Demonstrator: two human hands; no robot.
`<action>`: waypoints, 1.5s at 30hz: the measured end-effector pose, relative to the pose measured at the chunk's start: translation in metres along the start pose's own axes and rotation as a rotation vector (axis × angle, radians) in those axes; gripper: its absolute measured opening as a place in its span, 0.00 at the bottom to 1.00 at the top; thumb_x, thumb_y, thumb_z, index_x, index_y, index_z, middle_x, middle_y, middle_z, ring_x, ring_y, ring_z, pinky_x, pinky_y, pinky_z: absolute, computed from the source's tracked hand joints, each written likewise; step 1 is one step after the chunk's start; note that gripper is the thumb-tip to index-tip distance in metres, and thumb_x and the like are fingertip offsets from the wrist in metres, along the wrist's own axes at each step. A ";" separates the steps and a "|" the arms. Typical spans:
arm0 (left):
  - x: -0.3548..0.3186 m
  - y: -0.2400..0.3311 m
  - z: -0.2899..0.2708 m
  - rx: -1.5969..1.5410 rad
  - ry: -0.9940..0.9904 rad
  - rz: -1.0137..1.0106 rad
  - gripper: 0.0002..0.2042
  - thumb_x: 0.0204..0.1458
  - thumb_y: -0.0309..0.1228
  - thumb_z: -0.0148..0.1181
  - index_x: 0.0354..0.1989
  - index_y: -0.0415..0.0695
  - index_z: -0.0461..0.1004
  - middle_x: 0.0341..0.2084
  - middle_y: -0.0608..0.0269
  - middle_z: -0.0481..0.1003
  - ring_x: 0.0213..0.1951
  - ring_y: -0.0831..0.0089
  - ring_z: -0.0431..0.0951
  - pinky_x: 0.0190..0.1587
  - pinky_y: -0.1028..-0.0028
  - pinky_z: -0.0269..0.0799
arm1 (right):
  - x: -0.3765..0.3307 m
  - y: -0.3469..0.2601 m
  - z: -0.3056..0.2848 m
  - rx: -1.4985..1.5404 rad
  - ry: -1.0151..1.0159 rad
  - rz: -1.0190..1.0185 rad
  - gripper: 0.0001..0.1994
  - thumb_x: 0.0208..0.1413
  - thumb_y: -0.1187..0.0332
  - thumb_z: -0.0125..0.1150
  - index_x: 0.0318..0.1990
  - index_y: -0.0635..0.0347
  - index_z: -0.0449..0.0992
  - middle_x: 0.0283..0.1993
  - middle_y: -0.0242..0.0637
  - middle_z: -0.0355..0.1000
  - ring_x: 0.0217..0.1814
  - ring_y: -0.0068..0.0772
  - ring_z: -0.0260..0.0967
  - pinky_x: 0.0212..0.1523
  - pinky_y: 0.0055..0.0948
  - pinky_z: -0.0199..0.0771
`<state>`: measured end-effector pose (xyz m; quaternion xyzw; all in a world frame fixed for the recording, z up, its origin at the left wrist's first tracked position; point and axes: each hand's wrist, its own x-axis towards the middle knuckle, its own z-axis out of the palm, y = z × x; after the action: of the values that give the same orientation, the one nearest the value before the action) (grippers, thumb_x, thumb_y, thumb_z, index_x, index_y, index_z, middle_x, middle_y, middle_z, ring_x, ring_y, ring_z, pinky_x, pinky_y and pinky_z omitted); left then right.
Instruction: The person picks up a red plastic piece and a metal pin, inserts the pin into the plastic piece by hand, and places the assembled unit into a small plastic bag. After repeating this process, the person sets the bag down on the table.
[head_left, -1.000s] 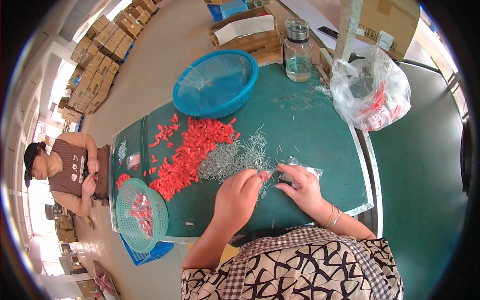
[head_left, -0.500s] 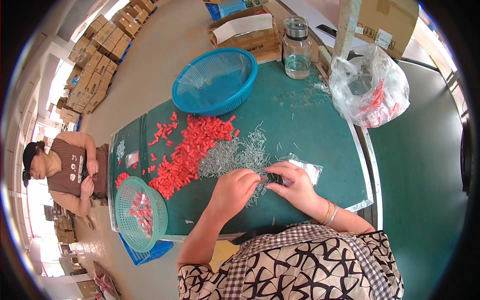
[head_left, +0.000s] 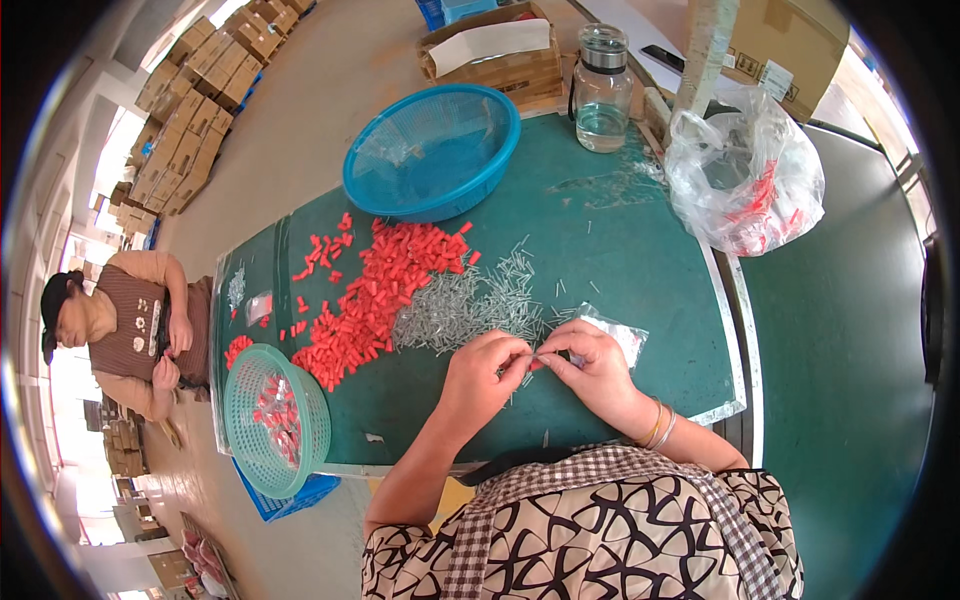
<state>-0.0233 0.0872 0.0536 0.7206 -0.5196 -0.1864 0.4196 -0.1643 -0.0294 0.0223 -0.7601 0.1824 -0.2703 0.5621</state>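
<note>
Fingertips of my left hand [head_left: 485, 378] and my right hand [head_left: 592, 372] meet in a pinch above the near edge of a pile of grey screws [head_left: 455, 310]. A bit of red shows just under the fingertips, but what they hold is too small and hidden to name. Left of the screws spreads a heap of short red plastic plugs [head_left: 370, 290]. Partly behind my right hand lies a clear plastic packet [head_left: 622, 338]. Small clear bags with red pieces [head_left: 280, 415] fill part of a light green basket [head_left: 318, 425] at the table's left edge.
A blue basket [head_left: 365, 180] stands on the green table [head_left: 620, 240], near a glass bottle [head_left: 603, 105] of water. A clear plastic bag [head_left: 740, 190] hangs at the right edge. Beyond are an open carton [head_left: 520, 72] and stacked boxes [head_left: 185, 150]. A co-worker [head_left: 130, 330] sits at left.
My two hands have come together, so their fingertips now touch. The view has shifted slightly.
</note>
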 end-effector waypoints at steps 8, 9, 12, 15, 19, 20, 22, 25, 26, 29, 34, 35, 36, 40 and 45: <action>-0.004 -0.007 0.001 -0.081 -0.011 -0.061 0.04 0.46 0.18 0.61 0.30 0.37 0.75 0.25 0.63 0.74 0.25 0.77 0.73 0.27 0.77 0.66 | -0.001 0.002 0.001 0.149 -0.035 0.154 0.03 0.49 0.75 0.65 0.32 0.59 0.79 0.33 0.32 0.71 0.35 0.27 0.69 0.32 0.25 0.68; -0.005 -0.009 0.000 -0.122 -0.011 -0.087 0.04 0.46 0.18 0.61 0.30 0.37 0.75 0.25 0.64 0.74 0.26 0.78 0.73 0.28 0.78 0.66 | -0.001 0.002 0.000 0.149 -0.037 0.152 0.03 0.49 0.75 0.65 0.32 0.59 0.79 0.33 0.32 0.71 0.35 0.27 0.69 0.32 0.25 0.68; -0.006 -0.009 -0.003 -0.171 0.004 -0.142 0.04 0.46 0.18 0.61 0.30 0.37 0.74 0.26 0.65 0.74 0.27 0.79 0.73 0.29 0.79 0.67 | -0.001 0.000 -0.002 0.236 -0.031 0.210 0.03 0.48 0.76 0.65 0.31 0.60 0.80 0.32 0.32 0.71 0.35 0.27 0.68 0.33 0.24 0.67; -0.007 -0.010 -0.001 -0.179 0.004 -0.137 0.04 0.46 0.17 0.61 0.30 0.37 0.75 0.26 0.65 0.73 0.28 0.79 0.73 0.30 0.80 0.68 | 0.001 0.000 -0.002 0.172 -0.046 0.206 0.03 0.48 0.76 0.66 0.32 0.60 0.79 0.33 0.32 0.70 0.35 0.27 0.68 0.34 0.25 0.67; -0.006 -0.005 0.003 -0.153 0.004 -0.110 0.04 0.46 0.17 0.61 0.30 0.37 0.75 0.26 0.65 0.73 0.28 0.79 0.73 0.30 0.80 0.68 | 0.002 0.001 0.002 0.186 -0.046 0.178 0.03 0.49 0.75 0.66 0.32 0.61 0.79 0.34 0.33 0.70 0.35 0.27 0.68 0.34 0.26 0.67; -0.006 -0.005 0.003 -0.157 0.006 -0.109 0.04 0.46 0.17 0.61 0.30 0.37 0.75 0.26 0.65 0.73 0.28 0.79 0.72 0.30 0.80 0.68 | 0.002 0.001 0.002 0.160 -0.064 0.203 0.03 0.49 0.75 0.66 0.33 0.61 0.79 0.34 0.34 0.70 0.35 0.28 0.68 0.34 0.26 0.67; -0.007 -0.006 0.004 -0.160 0.009 -0.109 0.04 0.46 0.17 0.61 0.30 0.38 0.74 0.26 0.65 0.73 0.28 0.79 0.72 0.30 0.80 0.67 | 0.002 0.001 0.002 0.185 -0.080 0.213 0.03 0.50 0.74 0.65 0.33 0.61 0.79 0.34 0.33 0.69 0.33 0.25 0.67 0.32 0.25 0.67; -0.009 -0.007 0.003 -0.162 0.006 -0.112 0.04 0.46 0.17 0.61 0.30 0.37 0.74 0.26 0.65 0.73 0.28 0.79 0.72 0.31 0.80 0.68 | 0.003 -0.001 -0.002 0.275 -0.102 0.300 0.03 0.52 0.74 0.64 0.33 0.62 0.78 0.33 0.30 0.68 0.30 0.19 0.66 0.27 0.21 0.66; -0.009 -0.010 0.002 -0.174 0.035 -0.106 0.04 0.46 0.17 0.61 0.30 0.37 0.74 0.26 0.65 0.73 0.28 0.80 0.72 0.31 0.80 0.67 | 0.003 0.000 -0.004 0.340 -0.107 0.377 0.03 0.54 0.73 0.63 0.33 0.62 0.78 0.33 0.29 0.67 0.28 0.16 0.64 0.24 0.18 0.65; -0.009 -0.013 0.002 -0.186 0.057 -0.114 0.04 0.46 0.17 0.61 0.30 0.37 0.74 0.26 0.66 0.72 0.28 0.81 0.72 0.31 0.80 0.67 | 0.002 0.006 -0.007 0.352 -0.104 0.328 0.03 0.55 0.72 0.62 0.33 0.63 0.77 0.34 0.26 0.65 0.26 0.12 0.62 0.20 0.15 0.62; -0.008 -0.012 0.004 -0.299 0.055 -0.158 0.04 0.47 0.18 0.61 0.30 0.37 0.74 0.27 0.67 0.72 0.27 0.82 0.70 0.31 0.81 0.65 | 0.004 0.005 -0.003 0.339 -0.108 0.298 0.01 0.54 0.77 0.61 0.32 0.65 0.77 0.34 0.29 0.67 0.24 0.13 0.62 0.19 0.14 0.61; -0.009 -0.013 0.004 -0.275 0.040 -0.157 0.04 0.47 0.19 0.61 0.30 0.37 0.74 0.27 0.67 0.72 0.28 0.82 0.70 0.31 0.81 0.65 | 0.004 0.003 -0.001 0.327 -0.113 0.269 0.01 0.54 0.77 0.61 0.32 0.65 0.77 0.35 0.29 0.67 0.24 0.13 0.62 0.18 0.14 0.61; -0.010 -0.014 0.002 -0.250 0.028 -0.156 0.03 0.48 0.19 0.61 0.30 0.37 0.73 0.26 0.67 0.72 0.28 0.82 0.70 0.31 0.81 0.65 | 0.005 0.001 0.000 0.331 -0.122 0.264 0.01 0.54 0.77 0.61 0.32 0.65 0.77 0.35 0.29 0.67 0.24 0.13 0.62 0.18 0.14 0.61; -0.027 -0.020 -0.017 -0.192 0.124 -0.217 0.02 0.48 0.19 0.61 0.29 0.38 0.74 0.26 0.68 0.71 0.28 0.83 0.70 0.31 0.82 0.65 | 0.004 0.009 -0.002 0.389 -0.086 0.323 0.02 0.56 0.75 0.61 0.34 0.63 0.76 0.30 0.27 0.66 0.22 0.13 0.61 0.18 0.15 0.60; -0.085 -0.035 -0.098 -0.100 0.946 -0.146 0.03 0.54 0.23 0.58 0.36 0.39 0.73 0.27 0.68 0.72 0.28 0.82 0.69 0.31 0.80 0.67 | -0.001 0.032 -0.013 0.967 -0.167 0.446 0.06 0.60 0.71 0.57 0.42 0.60 0.75 0.27 0.26 0.66 0.22 0.13 0.57 0.19 0.15 0.58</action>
<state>0.0338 0.2085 0.0682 0.7398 -0.2101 0.1084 0.6300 -0.1723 -0.0489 -0.0053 -0.3764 0.1487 -0.1363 0.9042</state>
